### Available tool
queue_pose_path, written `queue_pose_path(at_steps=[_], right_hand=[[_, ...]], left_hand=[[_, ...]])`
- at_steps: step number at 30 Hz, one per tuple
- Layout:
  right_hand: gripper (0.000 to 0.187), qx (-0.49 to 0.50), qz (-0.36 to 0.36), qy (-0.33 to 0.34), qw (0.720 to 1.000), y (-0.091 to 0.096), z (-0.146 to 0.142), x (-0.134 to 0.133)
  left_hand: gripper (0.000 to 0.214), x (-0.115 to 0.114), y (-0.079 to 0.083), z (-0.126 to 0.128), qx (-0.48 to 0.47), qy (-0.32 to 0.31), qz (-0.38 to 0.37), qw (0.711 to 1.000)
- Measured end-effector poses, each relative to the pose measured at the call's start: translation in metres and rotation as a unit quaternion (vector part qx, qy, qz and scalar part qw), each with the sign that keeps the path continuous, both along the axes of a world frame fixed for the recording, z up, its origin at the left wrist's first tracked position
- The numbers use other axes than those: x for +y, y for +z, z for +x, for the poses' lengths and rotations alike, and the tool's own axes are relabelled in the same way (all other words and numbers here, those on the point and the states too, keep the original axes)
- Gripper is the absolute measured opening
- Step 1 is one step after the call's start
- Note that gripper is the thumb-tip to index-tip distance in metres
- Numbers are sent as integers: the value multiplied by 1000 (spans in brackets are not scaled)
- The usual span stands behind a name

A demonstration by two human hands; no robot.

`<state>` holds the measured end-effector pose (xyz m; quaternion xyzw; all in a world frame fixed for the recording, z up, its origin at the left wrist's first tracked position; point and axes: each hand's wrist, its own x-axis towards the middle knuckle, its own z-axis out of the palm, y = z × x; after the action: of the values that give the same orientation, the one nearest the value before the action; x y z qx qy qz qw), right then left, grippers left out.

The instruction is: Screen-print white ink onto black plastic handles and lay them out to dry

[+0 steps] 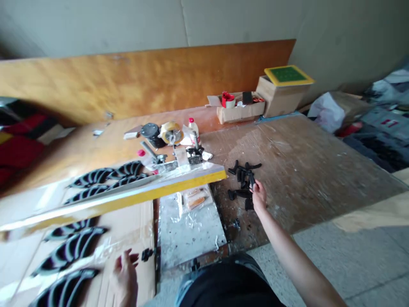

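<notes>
My right hand (259, 196) reaches to a pile of small black parts (242, 172) on the brown tabletop. Its fingers are closed on a dark elongated piece (252, 181) at the pile's near right side; the exact kind of piece cannot be made out. My left hand (125, 270) hangs over the cardboard at the lower left, fingers loosely bent and apart, with nothing in them. A small black knob-like part (147, 254) is just right of its fingertips. To its left lie black curved, ribbed pieces (70, 248) on the cardboard.
A long yellow-edged bar (128, 200) crosses above the left side, near metal toggle clamps (195, 149). Between my hands is a scuffed grey plate (188, 230). Behind stand a bottle (192, 128), a tape roll (171, 132), a black tub (152, 134) and cardboard boxes (241, 113).
</notes>
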<state>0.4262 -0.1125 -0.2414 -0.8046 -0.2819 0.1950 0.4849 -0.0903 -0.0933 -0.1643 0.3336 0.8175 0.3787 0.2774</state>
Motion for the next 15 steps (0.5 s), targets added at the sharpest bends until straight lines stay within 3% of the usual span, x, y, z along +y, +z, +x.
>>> queue_pose_path(at_steps=[2,4,6,8,11,15], right_hand=[[51,78,35,75,993,18,-19,5],[40,94,49,195,975,38,-48,17],[26,29,61,315,947,57,-82,34],[21,-46,93,392,914,68,-117,52],[23,-141,115,445,877,73,-156,72],[29,-240,96,459,850,73,-177,73]], left_hand=[[35,6,9,9,-10,-3,34,999],[35,16,20,20,-18,-12,69,997],[36,27,33,31,-27,-38,89,995],[37,38,44,41,-32,-67,106,992],[38,49,56,48,-36,-97,124,987],[36,60,68,49,-54,-99,142,983]])
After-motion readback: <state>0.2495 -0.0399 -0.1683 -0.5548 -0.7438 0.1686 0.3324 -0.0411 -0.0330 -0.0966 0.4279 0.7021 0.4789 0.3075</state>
